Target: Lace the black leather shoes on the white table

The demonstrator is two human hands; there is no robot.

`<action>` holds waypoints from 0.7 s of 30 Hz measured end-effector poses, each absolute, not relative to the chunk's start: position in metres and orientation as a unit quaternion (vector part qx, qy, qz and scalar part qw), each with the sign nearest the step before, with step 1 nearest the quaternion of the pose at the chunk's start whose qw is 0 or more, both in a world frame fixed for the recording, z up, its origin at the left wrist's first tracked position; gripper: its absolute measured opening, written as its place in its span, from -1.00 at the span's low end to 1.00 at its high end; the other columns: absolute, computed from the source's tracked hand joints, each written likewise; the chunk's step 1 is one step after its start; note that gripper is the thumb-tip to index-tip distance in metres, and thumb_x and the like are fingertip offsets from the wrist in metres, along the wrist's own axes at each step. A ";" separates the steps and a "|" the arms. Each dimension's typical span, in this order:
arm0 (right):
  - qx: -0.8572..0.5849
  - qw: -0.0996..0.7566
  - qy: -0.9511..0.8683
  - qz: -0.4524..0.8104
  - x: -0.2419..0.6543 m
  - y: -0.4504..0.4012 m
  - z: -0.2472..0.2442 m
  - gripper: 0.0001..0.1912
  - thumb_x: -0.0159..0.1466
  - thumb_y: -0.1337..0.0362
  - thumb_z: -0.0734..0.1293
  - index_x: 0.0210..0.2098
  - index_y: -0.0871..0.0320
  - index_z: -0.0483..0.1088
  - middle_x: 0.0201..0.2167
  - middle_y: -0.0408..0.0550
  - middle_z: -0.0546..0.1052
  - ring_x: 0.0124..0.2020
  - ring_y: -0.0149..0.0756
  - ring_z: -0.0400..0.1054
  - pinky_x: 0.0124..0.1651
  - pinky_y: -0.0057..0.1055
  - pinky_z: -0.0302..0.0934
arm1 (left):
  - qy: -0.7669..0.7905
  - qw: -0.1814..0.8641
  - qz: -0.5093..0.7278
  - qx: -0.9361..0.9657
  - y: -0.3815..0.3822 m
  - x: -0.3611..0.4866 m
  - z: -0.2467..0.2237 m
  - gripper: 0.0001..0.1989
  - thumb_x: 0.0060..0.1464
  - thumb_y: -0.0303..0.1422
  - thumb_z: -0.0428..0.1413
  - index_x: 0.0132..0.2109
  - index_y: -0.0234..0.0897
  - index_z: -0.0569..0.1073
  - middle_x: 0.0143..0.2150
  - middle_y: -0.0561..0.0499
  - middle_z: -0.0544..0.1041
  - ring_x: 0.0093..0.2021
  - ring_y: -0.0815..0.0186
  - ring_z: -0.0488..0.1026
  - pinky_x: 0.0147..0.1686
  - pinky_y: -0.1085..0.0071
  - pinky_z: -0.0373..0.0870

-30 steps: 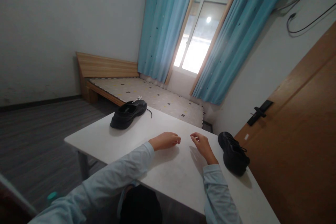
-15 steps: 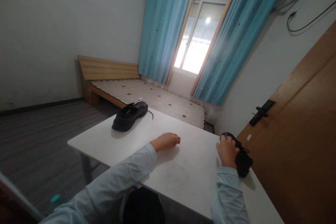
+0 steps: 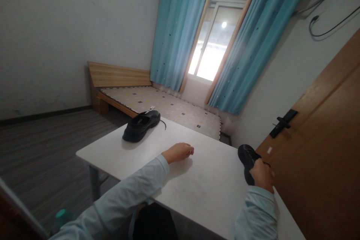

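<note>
Two black shoes are on the counter [image 3: 194, 191], well apart. The right shoe [image 3: 247, 155] (named by position, not by foot) lies near the right edge, toe pointing away, on the side nearest the door [image 3: 323, 150]. The right hand [image 3: 262, 174] is on its rear half and covers the heel; whether the fingers are clamped on it or merely resting cannot be told, as the fingertips are hidden. The left hand [image 3: 178, 152] is over the middle of the counter, well apart from the right, fingers curled in, nothing visible in it; how tightly it is closed cannot be determined. The left shoe [image 3: 135, 133] is at the far left edge, untouched, opening upward, with a loose lace [image 3: 164, 123] trailing beside the toe. As to progress, in my judgement the work is at an early stage: contact is made with one shoe only, the other awaits handling, and the pair is not together.
</note>
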State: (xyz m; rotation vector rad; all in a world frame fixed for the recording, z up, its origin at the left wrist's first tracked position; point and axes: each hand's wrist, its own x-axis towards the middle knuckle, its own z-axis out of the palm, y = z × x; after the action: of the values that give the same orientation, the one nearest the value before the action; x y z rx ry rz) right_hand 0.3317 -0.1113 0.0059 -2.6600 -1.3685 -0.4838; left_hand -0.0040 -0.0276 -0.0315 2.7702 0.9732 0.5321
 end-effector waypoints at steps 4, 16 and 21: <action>-0.879 0.065 -0.447 -0.151 0.334 -0.113 0.008 -0.68 0.21 0.45 0.10 -0.17 0.33 0.42 -0.33 0.28 0.53 -0.21 -0.02 0.44 -0.21 -0.22 0.12 | 0.326 0.078 0.188 0.923 -0.026 -0.005 -0.033 -0.80 0.09 -0.50 -0.02 -0.21 -0.23 0.48 -0.24 -0.03 0.54 -0.24 0.30 0.48 -0.25 0.45 0.35; -0.795 0.204 -0.510 -0.257 0.287 -0.106 0.035 -0.69 0.17 0.30 0.28 -0.07 0.12 0.40 -0.38 0.08 0.57 -0.33 -0.14 0.42 -0.24 -0.33 0.07 | 0.381 0.047 0.203 0.901 -0.024 -0.009 -0.025 -0.77 0.11 -0.47 -0.04 -0.16 -0.18 0.47 -0.17 -0.01 0.53 -0.23 0.30 0.48 -0.25 0.45 0.36; -0.734 0.197 -0.590 -0.272 0.243 -0.099 0.029 -0.72 0.21 0.30 0.26 -0.08 0.10 0.42 -0.39 0.01 0.58 -0.42 -0.24 0.40 -0.32 -0.39 0.03 | 0.438 0.025 0.223 0.870 -0.023 -0.012 -0.022 -0.75 0.14 -0.46 -0.08 -0.16 -0.18 0.46 -0.15 -0.01 0.53 -0.19 0.29 0.48 -0.21 0.41 0.37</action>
State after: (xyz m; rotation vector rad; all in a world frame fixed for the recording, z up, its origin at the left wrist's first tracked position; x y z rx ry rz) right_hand 0.2430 -0.0989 0.0294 -2.0545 -1.6522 -0.7621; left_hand -0.0117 -0.0233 -0.0220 2.6918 1.3544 0.6898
